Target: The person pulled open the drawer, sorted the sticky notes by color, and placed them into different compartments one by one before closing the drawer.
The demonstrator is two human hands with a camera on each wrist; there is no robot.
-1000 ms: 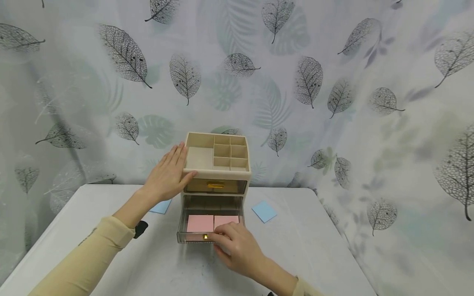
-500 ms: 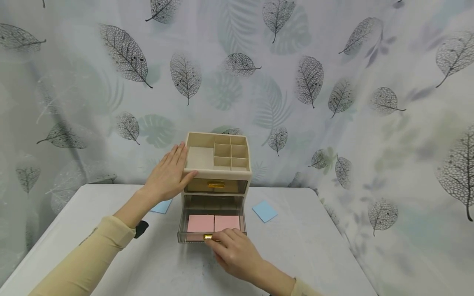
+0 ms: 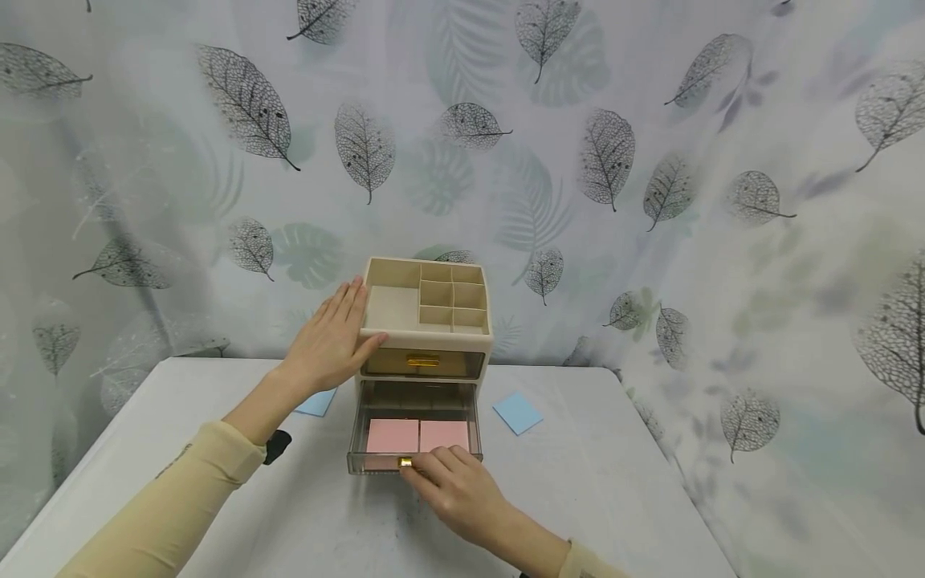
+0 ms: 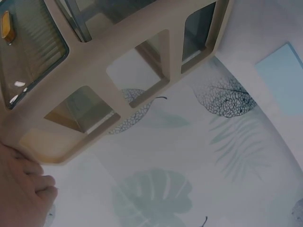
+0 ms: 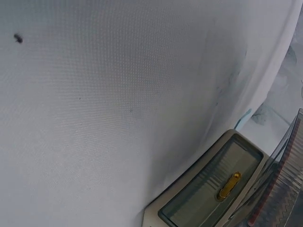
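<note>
- The left hand [image 3: 328, 343] lies flat against the left side of the organiser [image 3: 426, 321], fingers straight and released, thumb at its front corner; the left wrist view shows fingertips on the beige frame [image 4: 118, 61].
- A blue note [image 3: 315, 403] lies on the worktop [image 3: 217, 498] just below that hand, partly hidden by the wrist.
- The organiser stands at the back middle of the worktop, with open compartments on top and a shut upper drawer [image 3: 422, 363] with a gold handle [image 3: 422, 361].
- The lower drawer [image 3: 413, 437] is pulled out; two pink pads [image 3: 417, 435] lie side by side inside.
- The right hand [image 3: 455, 490] rests at the drawer's front edge, fingers on the rim beside the gold knob [image 3: 405, 462]; whether they pinch it I cannot tell.
- A second blue note [image 3: 516, 413] lies on the worktop right of the organiser, apart from it.
</note>
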